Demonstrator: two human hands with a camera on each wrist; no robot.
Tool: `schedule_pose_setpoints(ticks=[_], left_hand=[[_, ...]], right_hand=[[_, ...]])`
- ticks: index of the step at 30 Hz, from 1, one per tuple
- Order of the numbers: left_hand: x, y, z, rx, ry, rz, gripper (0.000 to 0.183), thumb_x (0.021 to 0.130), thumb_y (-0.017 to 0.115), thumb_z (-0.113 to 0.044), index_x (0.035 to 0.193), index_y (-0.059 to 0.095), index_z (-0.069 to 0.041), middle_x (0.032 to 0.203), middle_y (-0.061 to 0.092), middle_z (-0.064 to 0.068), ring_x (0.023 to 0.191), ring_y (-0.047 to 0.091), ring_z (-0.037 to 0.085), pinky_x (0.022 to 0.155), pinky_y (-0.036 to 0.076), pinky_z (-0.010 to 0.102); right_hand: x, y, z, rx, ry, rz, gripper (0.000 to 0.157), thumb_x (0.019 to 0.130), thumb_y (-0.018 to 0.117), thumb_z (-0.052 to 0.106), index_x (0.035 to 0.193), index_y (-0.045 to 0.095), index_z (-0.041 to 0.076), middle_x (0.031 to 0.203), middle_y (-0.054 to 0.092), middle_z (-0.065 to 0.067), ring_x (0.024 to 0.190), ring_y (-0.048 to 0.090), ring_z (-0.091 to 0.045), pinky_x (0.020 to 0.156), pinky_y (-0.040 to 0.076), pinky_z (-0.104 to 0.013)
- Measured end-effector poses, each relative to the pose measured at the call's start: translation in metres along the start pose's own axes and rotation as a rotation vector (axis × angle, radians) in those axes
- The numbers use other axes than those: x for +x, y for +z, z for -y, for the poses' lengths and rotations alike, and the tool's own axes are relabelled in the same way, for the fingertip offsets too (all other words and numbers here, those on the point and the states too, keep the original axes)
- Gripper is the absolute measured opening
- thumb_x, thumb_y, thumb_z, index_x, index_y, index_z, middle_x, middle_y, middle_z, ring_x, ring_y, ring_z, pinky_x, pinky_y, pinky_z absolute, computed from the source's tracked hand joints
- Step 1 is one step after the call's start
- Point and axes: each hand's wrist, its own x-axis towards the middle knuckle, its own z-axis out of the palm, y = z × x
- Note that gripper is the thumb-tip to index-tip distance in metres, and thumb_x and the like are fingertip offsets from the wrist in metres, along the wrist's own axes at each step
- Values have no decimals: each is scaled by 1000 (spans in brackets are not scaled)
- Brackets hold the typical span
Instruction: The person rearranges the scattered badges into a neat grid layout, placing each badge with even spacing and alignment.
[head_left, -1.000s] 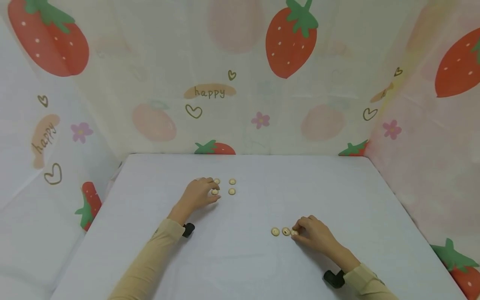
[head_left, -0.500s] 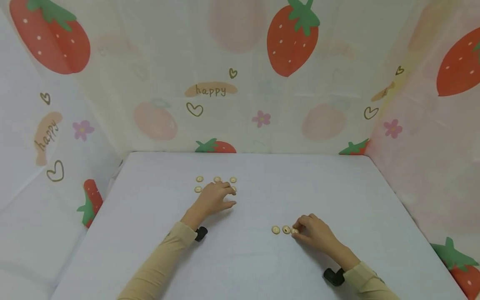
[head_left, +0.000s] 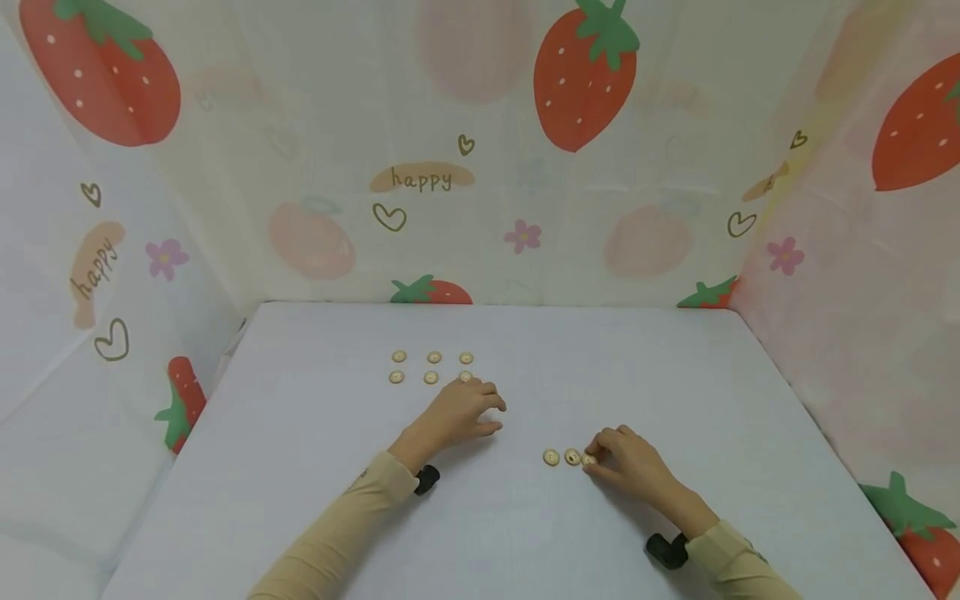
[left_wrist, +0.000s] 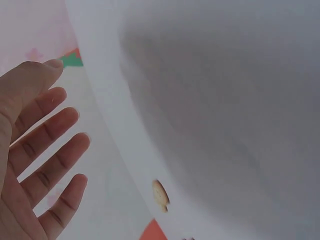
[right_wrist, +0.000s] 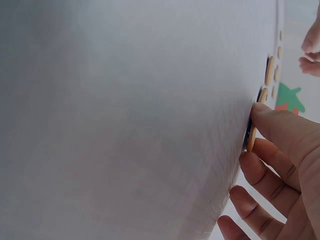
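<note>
Three round wooden buttons lie in a short row on the white table: a left one (head_left: pixel 551 457), a middle one (head_left: pixel 573 457) and a right-hand button (head_left: pixel 588 459). My right hand (head_left: pixel 633 468) pinches the right-hand button by its edges, thumb (right_wrist: pixel 272 122) on the near side and forefinger opposite. That button (right_wrist: pixel 251 139) sits at the tabletop, close against the middle one. Farther back, similar buttons form two rows of three. My left hand (head_left: pixel 455 414) hovers just in front of them, fingers relaxed and holding nothing, overlapping the front row's right button (head_left: pixel 466 377).
The white-covered table (head_left: pixel 675 375) is bounded by a strawberry-print curtain (head_left: pixel 480 250) at the back and sides. Black wrist cameras sit on both wrists, the left one (head_left: pixel 427 479) and the right one (head_left: pixel 667 551).
My left hand has moved right and toward me, away from the back rows, uncovering their left and middle buttons. My right hand has stayed on its button.
</note>
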Motion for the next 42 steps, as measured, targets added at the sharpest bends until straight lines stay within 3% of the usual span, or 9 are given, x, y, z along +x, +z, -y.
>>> schedule_pose_setpoints(ticks=[17,27,42], left_hand=[[23,12,-36,3,135,106,22,86,63,-34,106,66,-25,103,61,-9,95,56,9,77,46,28],[32,30,-45,66,182,147,24,88,61,-36,111,64,-30,108,60,-11,97,56,8,78,46,26],[37,33,-55,82,214,209,24,88,61,-32,111,64,-33,107,59,-11,97,55,7,80,46,27]], right_hand=[[1,2,-1,6,-10,-31,18,75,75,29,85,67,17,79,61,13,74,47,-4,65,43,-25],[1,5,-4,-8,-29,-35,17,75,75,28,85,66,17,81,62,12,74,48,-5,64,43,-24],[1,5,-5,-6,-30,-38,17,76,75,28,85,66,17,82,61,12,74,48,-5,64,43,-24]])
